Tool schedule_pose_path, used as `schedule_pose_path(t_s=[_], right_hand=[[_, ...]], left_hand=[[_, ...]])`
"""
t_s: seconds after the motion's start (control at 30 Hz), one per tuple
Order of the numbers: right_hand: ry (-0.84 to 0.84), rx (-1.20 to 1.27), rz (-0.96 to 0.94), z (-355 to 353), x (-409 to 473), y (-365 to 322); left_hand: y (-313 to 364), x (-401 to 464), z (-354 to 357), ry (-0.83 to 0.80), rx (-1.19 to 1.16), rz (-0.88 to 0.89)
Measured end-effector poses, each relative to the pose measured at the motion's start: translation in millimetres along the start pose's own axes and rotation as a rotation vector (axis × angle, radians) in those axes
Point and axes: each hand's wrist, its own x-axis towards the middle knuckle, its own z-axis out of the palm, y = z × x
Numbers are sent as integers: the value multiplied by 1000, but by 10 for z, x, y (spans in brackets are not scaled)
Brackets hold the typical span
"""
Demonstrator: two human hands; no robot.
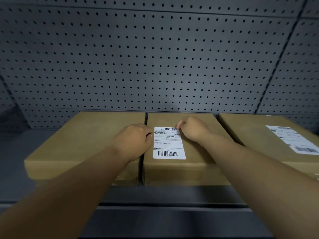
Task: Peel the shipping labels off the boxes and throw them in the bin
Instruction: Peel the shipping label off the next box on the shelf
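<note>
Pegboard wall (pixel 155 57), right hand (pixel 191 129) at label (pixel 168 144) corner — boxes abutting

Three cardboard boxes stand side by side on the shelf (pixel 15 152): the left box (pixel 82 140), the middle box (pixel 195 152) and the right box (pixel 255 135). Only narrow slits part them, too tight for a hand. The pegboard wall (pixel 155 57) closes the back just behind the boxes. Above the box tops the room is open. Left of the left box the shelf lies bare. The left hand (pixel 134 140) and right hand (pixel 191 130) flank the label (pixel 168 145) on the middle box.
</note>
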Motion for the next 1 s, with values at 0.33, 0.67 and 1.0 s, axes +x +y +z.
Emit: schedule_pose_path(t_s=[0.33,0.67,1.0], right_hand=[[58,-310,-226,-5,-49,-18],[-11,-640,-282,-89,-47,-274],[-171,-300,-86,-157,137,-229]], left_hand=[[17,-16,-14,-5,7,-18],[2,-19,-1,3,12,-11],[17,-31,-9,10,7,-8]])
